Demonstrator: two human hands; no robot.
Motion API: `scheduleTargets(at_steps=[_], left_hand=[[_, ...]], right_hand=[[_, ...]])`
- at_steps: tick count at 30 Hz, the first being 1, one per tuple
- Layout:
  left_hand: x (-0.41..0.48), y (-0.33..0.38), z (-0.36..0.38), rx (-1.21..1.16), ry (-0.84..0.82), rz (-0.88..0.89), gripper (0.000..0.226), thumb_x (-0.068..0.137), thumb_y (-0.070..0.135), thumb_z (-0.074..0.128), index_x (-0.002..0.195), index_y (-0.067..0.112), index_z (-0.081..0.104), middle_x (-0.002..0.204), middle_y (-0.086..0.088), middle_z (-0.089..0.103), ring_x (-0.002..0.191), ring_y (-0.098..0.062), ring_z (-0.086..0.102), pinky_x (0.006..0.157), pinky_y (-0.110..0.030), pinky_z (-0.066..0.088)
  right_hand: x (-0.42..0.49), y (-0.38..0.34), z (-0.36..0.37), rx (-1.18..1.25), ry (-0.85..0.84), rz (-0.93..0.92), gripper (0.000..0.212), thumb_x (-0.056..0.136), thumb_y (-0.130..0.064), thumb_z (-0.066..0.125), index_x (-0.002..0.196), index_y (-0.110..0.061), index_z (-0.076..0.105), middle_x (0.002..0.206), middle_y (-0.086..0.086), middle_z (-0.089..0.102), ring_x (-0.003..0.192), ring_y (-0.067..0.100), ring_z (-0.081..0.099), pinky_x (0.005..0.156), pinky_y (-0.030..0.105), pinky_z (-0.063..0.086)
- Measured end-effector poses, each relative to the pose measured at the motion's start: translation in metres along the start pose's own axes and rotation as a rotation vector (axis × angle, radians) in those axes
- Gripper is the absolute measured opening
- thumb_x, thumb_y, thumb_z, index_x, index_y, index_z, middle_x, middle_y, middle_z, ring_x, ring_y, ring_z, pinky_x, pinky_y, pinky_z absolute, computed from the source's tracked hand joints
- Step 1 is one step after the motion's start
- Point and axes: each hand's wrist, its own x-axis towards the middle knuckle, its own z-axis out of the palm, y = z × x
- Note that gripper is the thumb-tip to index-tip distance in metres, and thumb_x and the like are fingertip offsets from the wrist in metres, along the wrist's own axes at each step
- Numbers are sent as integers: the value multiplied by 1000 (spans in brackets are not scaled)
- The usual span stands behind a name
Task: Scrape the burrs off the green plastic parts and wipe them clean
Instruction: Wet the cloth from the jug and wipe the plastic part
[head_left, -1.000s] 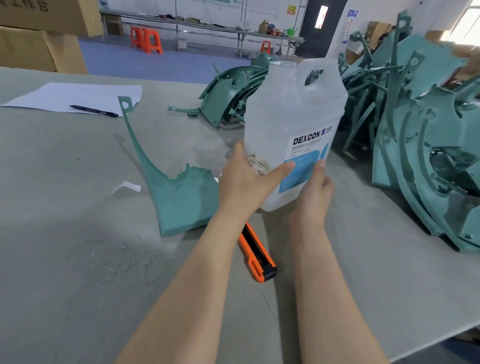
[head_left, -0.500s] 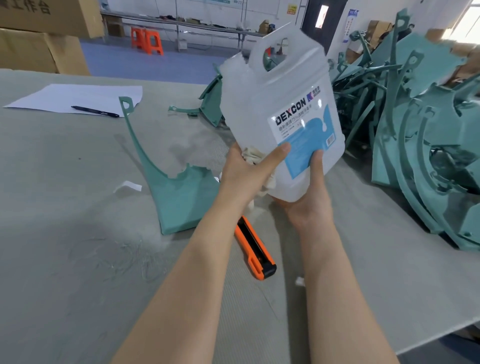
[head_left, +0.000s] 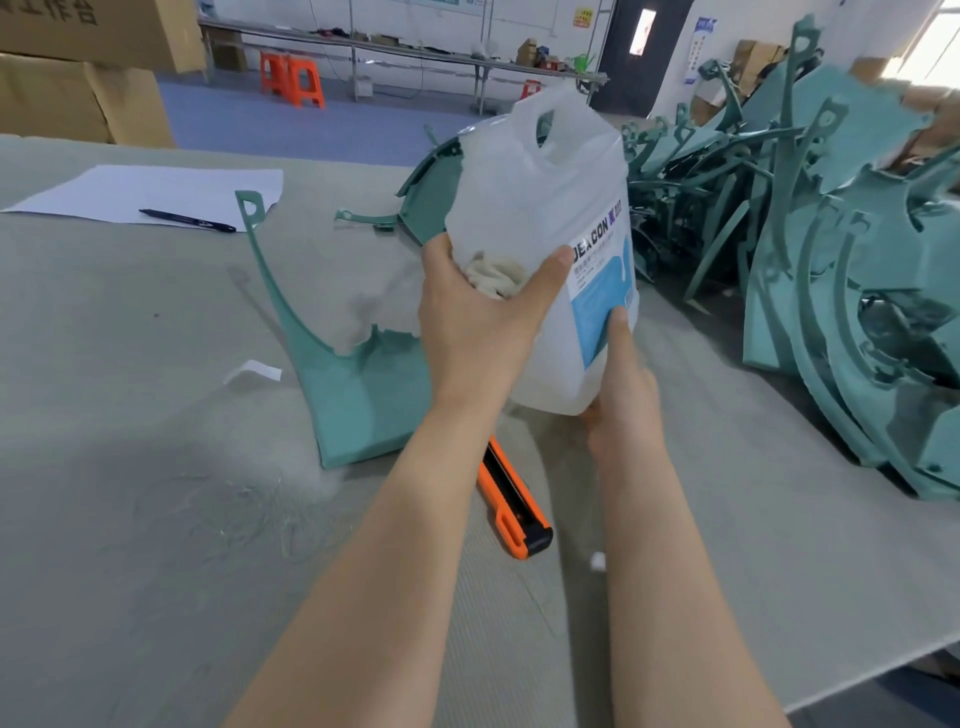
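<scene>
An orange utility knife lies nearest on the table. The right hand cups the tilted jug from below; the left hand clutches a cloth against it. The green plastic part lies at nine o'clock of the left hand; more parts pile at two o'clock.

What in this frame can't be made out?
- Head view: jug spout is motion-blurred; cap and any flow unreadable.
- Cloth mostly hidden in the left hand.
- Right hand fingers hidden under the jug.
- Utility knife front hidden by the left forearm.
</scene>
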Motion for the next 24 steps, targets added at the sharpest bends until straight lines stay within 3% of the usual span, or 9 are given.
scheduleTargets(at_steps=[4,7,9,13,16,18,21,24], left_hand=[[-2,-1,3,-29,60,-22,62,61,49,83,107,24,51,100,13,67,89,-3,65,78,-20,52],[-2,-2,3,48,71,6,61,58,53,83,103,32,46,102,16,64,94,-4,63,80,-19,50],[1,-1,0,102,1,46,64,57,55,82,106,34,48,105,16,64,98,-5,62,86,-25,51],[10,1,-14,169,-242,100,92,56,53,85,134,20,49,123,10,62,112,-5,59,98,-32,49],[15,-1,-25,129,-350,100,86,61,39,88,135,21,49,120,13,64,107,1,60,99,-30,49],[15,-2,-26,116,-367,99,84,62,39,88,135,20,50,120,11,65,109,-1,61,100,-32,48],[12,-3,-23,90,-345,126,81,64,39,87,134,19,51,119,12,64,108,0,60,100,-31,48],[11,-5,-22,57,-340,123,77,69,35,84,136,19,49,122,13,63,109,1,60,100,-27,47]], right_hand=[[-8,-3,-1,-125,-35,-104,63,88,-62,54,133,-18,52,117,0,66,103,19,66,93,42,54],[-11,-4,-1,-191,-78,-113,72,86,-64,56,140,-20,40,121,-6,61,105,12,63,91,35,54],[-11,-4,-3,-206,-41,-151,71,87,-63,54,142,-21,38,120,-14,56,103,3,58,85,22,49],[-7,-5,-9,-86,91,-159,74,89,-67,46,149,-27,32,150,-3,41,132,15,45,109,38,38],[-5,-3,-11,111,58,-109,68,91,-68,42,144,-27,41,140,-2,54,118,13,58,91,31,50],[-2,-1,-12,186,92,-84,69,90,-68,43,146,-27,39,140,-4,54,116,12,57,81,24,49],[5,1,-10,150,128,-89,73,90,-68,42,150,-27,32,147,-3,47,128,16,50,104,36,43],[7,4,-8,101,100,-108,72,91,-67,43,150,-27,31,146,-4,48,128,15,50,105,35,41]])
